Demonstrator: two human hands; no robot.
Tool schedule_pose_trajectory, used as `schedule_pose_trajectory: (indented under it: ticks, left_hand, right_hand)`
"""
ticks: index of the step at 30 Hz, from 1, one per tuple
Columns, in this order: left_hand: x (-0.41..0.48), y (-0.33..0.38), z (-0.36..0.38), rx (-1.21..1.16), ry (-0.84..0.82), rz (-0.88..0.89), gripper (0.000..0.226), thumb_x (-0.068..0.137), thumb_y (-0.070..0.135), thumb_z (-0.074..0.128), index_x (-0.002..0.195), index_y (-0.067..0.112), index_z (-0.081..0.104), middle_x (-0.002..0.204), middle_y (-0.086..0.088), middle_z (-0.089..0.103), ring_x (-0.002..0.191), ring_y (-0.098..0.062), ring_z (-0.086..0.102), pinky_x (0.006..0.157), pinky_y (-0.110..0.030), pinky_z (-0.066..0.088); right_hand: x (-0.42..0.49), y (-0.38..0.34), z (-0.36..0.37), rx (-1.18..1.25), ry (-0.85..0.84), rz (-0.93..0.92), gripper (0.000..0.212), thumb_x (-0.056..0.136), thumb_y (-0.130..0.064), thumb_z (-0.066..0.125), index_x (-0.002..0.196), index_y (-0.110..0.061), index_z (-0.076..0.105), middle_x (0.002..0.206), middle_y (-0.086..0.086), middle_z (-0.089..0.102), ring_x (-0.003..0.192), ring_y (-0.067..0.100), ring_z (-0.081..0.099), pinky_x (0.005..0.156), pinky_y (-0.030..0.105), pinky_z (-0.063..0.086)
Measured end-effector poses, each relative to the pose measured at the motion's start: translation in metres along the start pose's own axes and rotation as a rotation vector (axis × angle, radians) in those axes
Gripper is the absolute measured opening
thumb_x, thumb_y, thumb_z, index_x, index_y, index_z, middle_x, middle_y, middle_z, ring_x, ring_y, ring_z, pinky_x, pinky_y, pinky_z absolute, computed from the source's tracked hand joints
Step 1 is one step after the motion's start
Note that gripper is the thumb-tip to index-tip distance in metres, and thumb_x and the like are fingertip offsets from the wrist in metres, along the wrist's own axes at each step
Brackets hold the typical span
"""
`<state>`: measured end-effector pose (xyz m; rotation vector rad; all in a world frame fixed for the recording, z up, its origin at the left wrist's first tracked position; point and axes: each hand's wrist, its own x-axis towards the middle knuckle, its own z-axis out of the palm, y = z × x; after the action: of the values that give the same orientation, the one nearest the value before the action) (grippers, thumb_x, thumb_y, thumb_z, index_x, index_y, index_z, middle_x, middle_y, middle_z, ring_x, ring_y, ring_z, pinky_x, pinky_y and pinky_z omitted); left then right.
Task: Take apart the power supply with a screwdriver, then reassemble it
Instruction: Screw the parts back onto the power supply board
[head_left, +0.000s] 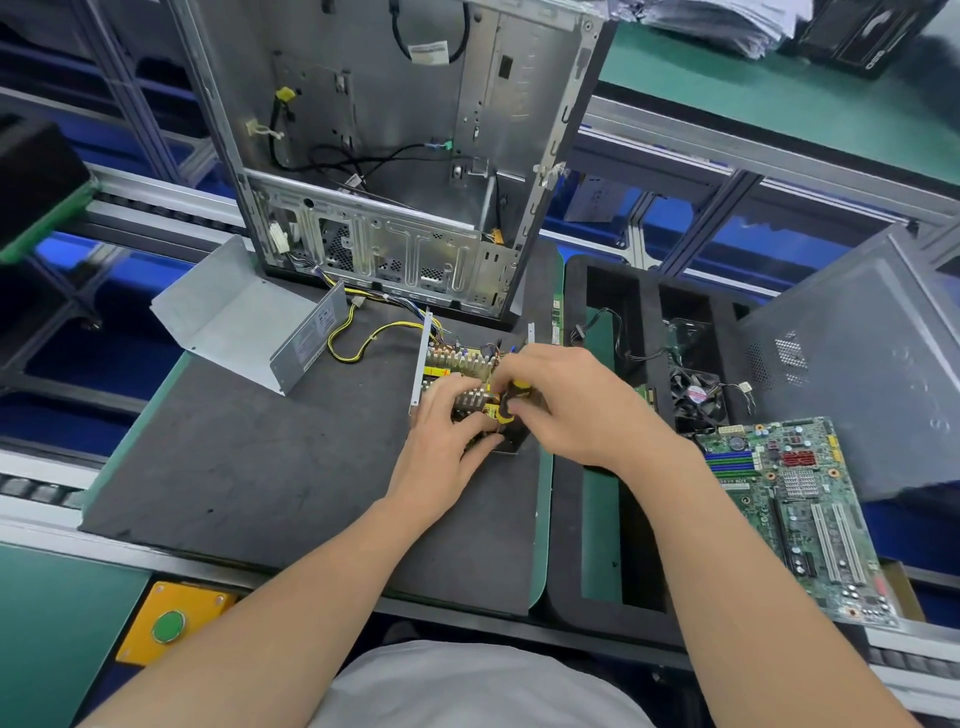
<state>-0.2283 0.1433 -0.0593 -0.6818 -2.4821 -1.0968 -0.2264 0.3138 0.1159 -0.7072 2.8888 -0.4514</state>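
Head: right hand (566, 405) holds screwdriver (511, 404), left hand (441, 441) power supply (457, 364); label (311, 340) illegible.

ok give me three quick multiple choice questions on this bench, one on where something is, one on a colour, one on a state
1. Where does the motherboard lie?
A. right of the power supply
B. left of it
C. on top of it

2. What colour is the screwdriver handle?
A. red
B. yellow and black
C. all blue

3. How is the power supply?
A. fully closed
B. wrapped in plastic
C. open, circuit board bare

Answers: 1 A, it lies at the bench's right side. 2 B, yellow and black show between the fingers of the right hand. 3 C, its metal cover lies apart to the left and the parts inside show.
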Motion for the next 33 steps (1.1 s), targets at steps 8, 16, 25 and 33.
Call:
schedule_pose_trajectory:
  ticks: [8, 16, 25, 33]
  left_hand:
    - [-0.001, 0.000, 0.002, 0.024, -0.030, -0.016, 0.017, 0.094, 0.037, 0.073, 0.097, 0.020, 0.072, 0.144, -0.003, 0.046, 0.146, -0.023, 0.033, 0.121, -0.018, 0.011]
    - [-0.001, -0.005, 0.006, 0.008, 0.006, 0.009, 0.011, 0.096, 0.032, 0.074, 0.099, 0.020, 0.073, 0.143, -0.003, 0.046, 0.144, -0.026, 0.036, 0.120, -0.025, 0.022]
    - [-0.003, -0.007, 0.006, 0.020, -0.003, 0.032, 0.012, 0.098, 0.032, 0.069, 0.098, 0.021, 0.072, 0.145, -0.006, 0.045, 0.146, -0.028, 0.033, 0.121, -0.030, 0.022]
    - [-0.001, -0.006, 0.006, 0.013, -0.016, 0.007, 0.013, 0.093, 0.034, 0.075, 0.096, 0.021, 0.072, 0.144, -0.003, 0.046, 0.146, -0.027, 0.034, 0.119, -0.036, 0.029]
  right_hand:
    - [0.012, -0.005, 0.018, -0.072, 0.197, 0.353, 0.044, 0.094, -0.049, 0.066, 0.072, -0.014, 0.053, 0.060, 0.004, 0.053, 0.065, 0.030, 0.056, 0.055, 0.036, 0.045]
    - [0.001, -0.007, 0.003, -0.100, 0.085, 0.110, 0.023, 0.094, -0.047, 0.064, 0.097, -0.025, 0.070, 0.089, -0.008, 0.059, 0.086, 0.021, 0.061, 0.071, 0.040, 0.055]
    - [0.001, -0.005, -0.003, -0.082, 0.011, 0.066, 0.017, 0.099, -0.027, 0.068, 0.110, -0.016, 0.074, 0.094, 0.002, 0.068, 0.094, 0.024, 0.064, 0.080, 0.035, 0.049]
    - [0.005, -0.013, 0.019, -0.134, 0.181, 0.352, 0.048, 0.095, -0.056, 0.060, 0.077, -0.012, 0.057, 0.063, 0.009, 0.057, 0.068, 0.035, 0.060, 0.062, 0.042, 0.053]
